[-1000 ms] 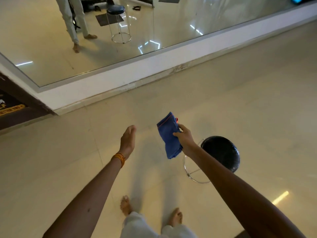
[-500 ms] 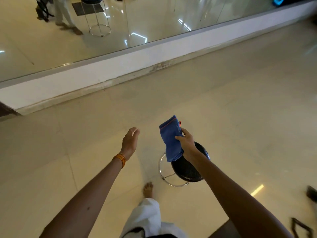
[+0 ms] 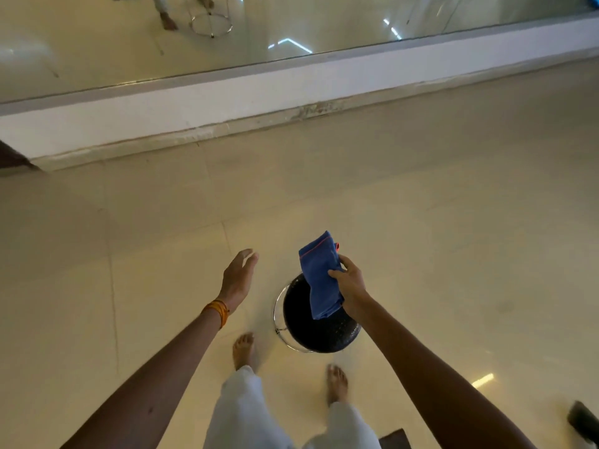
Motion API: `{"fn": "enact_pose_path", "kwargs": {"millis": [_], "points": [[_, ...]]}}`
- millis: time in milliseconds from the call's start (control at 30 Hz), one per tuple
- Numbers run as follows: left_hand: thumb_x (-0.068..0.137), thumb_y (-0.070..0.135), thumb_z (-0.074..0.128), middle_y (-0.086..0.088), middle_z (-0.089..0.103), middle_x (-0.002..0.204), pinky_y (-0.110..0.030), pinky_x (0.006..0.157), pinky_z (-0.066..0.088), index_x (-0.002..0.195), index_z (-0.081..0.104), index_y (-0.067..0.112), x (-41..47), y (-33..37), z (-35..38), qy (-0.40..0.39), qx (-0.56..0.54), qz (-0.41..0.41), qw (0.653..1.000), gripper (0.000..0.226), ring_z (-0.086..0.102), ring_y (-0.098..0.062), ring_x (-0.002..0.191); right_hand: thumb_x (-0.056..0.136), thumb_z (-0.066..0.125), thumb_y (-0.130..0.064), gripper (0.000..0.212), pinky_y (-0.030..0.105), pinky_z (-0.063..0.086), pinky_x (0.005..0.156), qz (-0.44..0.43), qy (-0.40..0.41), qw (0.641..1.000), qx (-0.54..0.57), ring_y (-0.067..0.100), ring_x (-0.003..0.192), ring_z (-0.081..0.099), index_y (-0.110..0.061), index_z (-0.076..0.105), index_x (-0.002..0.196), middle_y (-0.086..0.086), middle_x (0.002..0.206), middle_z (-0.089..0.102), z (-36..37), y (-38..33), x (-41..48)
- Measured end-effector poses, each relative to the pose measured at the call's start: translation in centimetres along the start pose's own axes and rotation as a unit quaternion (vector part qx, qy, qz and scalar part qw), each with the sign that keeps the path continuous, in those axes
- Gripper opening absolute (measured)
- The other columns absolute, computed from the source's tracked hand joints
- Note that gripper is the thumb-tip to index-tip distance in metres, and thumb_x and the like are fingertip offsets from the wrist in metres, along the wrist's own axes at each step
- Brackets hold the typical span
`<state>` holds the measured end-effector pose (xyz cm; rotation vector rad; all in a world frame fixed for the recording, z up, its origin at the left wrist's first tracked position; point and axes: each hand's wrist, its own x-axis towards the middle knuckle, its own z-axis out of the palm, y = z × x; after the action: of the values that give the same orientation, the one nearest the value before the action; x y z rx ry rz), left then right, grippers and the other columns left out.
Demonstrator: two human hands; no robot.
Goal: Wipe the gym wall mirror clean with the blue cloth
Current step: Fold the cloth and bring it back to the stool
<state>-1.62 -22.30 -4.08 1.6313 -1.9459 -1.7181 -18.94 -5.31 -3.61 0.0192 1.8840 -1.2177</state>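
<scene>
A folded blue cloth (image 3: 319, 273) with a red stitched edge hangs from my right hand (image 3: 350, 281), which pinches it between thumb and fingers above a black stool. My left hand (image 3: 238, 278) is stretched forward with straight fingers and holds nothing; an orange thread band circles its wrist. The wall mirror (image 3: 291, 24) runs along the top of the view above a white base strip (image 3: 227, 98). It reflects the floor, a stool base and a person's bare feet. Both hands are well short of the mirror.
A round black stool (image 3: 321, 328) with a chrome ring base stands on the cream tiled floor just ahead of my bare feet. Dark objects lie at the bottom right corner (image 3: 583, 422). A dark panel edge shows at the far left (image 3: 13, 160).
The view has shifted so the stool now sits nearer my feet and under the cloth. My right foot has stepped forward. Both hands keep their poses, the cloth still held.
</scene>
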Motion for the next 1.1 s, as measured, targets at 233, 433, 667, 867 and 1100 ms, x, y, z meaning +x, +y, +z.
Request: {"fn": "enact_pose_path", "kwargs": {"millis": [233, 433, 667, 867, 1100], "points": [[0.109, 0.042, 0.046, -0.007, 0.049, 0.155, -0.028, 0.104, 0.033, 0.147, 0.053, 0.015, -5.7, -0.7, 6.6, 0.066, -0.036, -0.012, 0.997, 0.047, 0.043, -0.026, 0.143, 0.094, 0.051, 0.014, 0.039, 0.049, 0.053, 0.104, -0.011, -0.061, 0.997, -0.034, 0.029, 0.107, 0.063, -0.018, 0.06, 0.113, 0.002, 0.105, 0.068, -6.2, 2.5, 0.6], [0.109, 0.038, 0.046, -0.004, 0.049, 0.155, -0.025, 0.108, 0.031, 0.147, 0.052, 0.015, -8.9, -2.0, 10.2, 0.067, -0.044, -0.009, 0.997, 0.045, 0.042, -0.022, 0.143, 0.093, 0.051, 0.014, 0.041, 0.055, 0.052, 0.106, -0.016, -0.081, 0.996, -0.038, 0.039, 0.116, 0.063, -0.024, 0.062, 0.103, 0.003, 0.104, 0.068, -8.1, 4.9, 0.9], [0.109, 0.035, 0.048, -0.007, 0.052, 0.152, -0.034, 0.115, 0.034, 0.147, 0.054, 0.013, -8.6, -7.9, 12.9, 0.063, -0.063, -0.044, 0.995, 0.044, 0.045, -0.024, 0.143, 0.085, 0.056, 0.0, 0.044, 0.059, 0.05, 0.107, -0.034, -0.103, 0.993, -0.039, 0.036, 0.119, 0.063, -0.016, 0.062, 0.126, 0.007, 0.119, 0.069, -7.5, 10.1, 3.1], [0.108, 0.035, 0.049, -0.008, 0.052, 0.152, -0.031, 0.111, 0.033, 0.146, 0.054, 0.015, -7.0, -14.3, 14.0, 0.065, -0.061, -0.06, 0.994, 0.043, 0.045, -0.025, 0.142, 0.079, 0.062, -0.016, 0.064, 0.057, 0.05, 0.108, -0.014, -0.111, 0.994, -0.008, 0.032, 0.127, 0.06, -0.023, 0.058, 0.142, 0.005, 0.136, 0.066, -5.3, 15.3, 7.4], [0.109, 0.038, 0.046, -0.006, 0.049, 0.155, -0.026, 0.105, 0.03, 0.149, 0.051, 0.019, -4.7, -21.7, 15.8, 0.072, -0.057, -0.089, 0.992, 0.045, 0.042, -0.023, 0.144, 0.104, 0.051, -0.003, 0.052, 0.046, 0.058, 0.096, 0.004, -0.157, 0.988, 0.009, 0.031, 0.129, 0.06, -0.021, 0.046, 0.153, 0.008, 0.145, 0.059, -3.9, 21.0, 12.1]]}}
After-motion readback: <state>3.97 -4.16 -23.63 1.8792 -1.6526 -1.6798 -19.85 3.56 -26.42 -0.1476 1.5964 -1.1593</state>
